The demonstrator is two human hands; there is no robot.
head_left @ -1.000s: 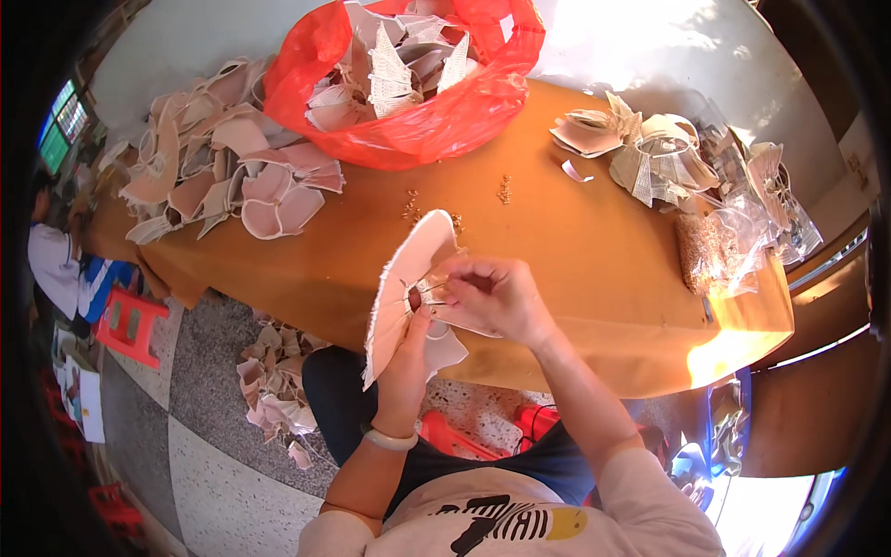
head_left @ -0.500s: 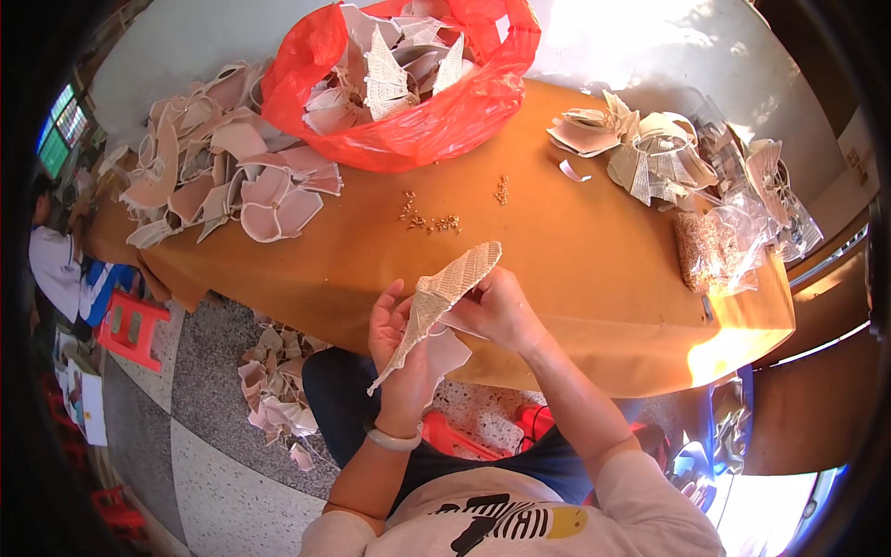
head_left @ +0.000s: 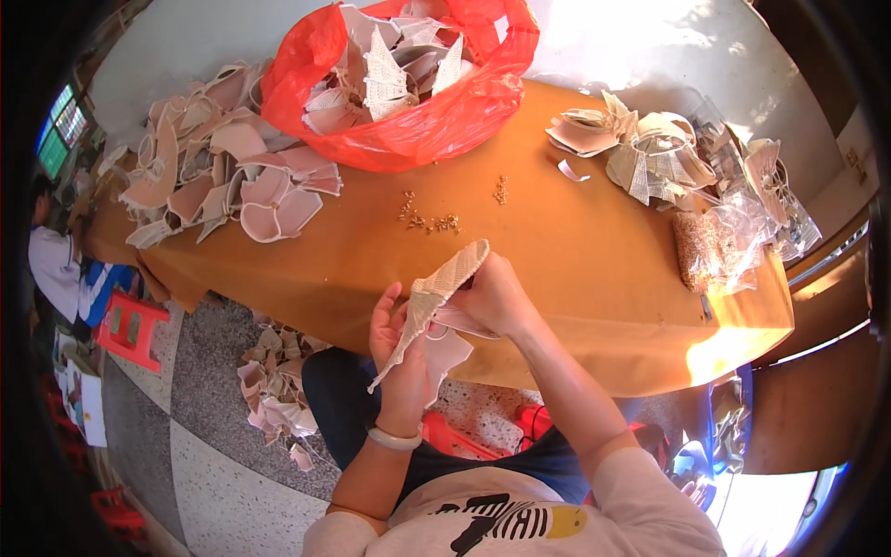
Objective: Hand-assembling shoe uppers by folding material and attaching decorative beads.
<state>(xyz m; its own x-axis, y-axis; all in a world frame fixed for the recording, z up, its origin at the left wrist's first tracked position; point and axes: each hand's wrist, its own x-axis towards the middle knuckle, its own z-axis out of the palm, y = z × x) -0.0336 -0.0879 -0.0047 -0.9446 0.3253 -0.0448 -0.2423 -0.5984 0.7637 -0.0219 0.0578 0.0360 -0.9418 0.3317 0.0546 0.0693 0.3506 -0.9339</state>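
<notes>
A beige lace bra [head_left: 436, 290] with pale pink lining is up in front of me, above the table's near edge. My left hand [head_left: 390, 330] supports it from the left, its fingertips showing past the edge and the palm partly behind the fabric. My right hand [head_left: 494, 295] grips its right side, with the fingers curled in behind the upper cup. Whether a small part sits between those fingertips is hidden. Beyond both hands, small gold-coloured pieces [head_left: 434, 224] lie scattered on the orange-brown tablecloth [head_left: 343, 269].
A red plastic bag [head_left: 408, 139] full of similar bra pieces stands at the back. Piles of them lie at the left [head_left: 209, 158] and right [head_left: 659, 158]. A clear bag of small copper-coloured pieces [head_left: 703, 251] sits at the right. A person [head_left: 56, 260] is seated far left near a red stool [head_left: 133, 328].
My right hand has turned and shifted slightly left and up at the bra. The bra's upper cup has tilted a little leftward with it. My left hand stays nearly in place.
</notes>
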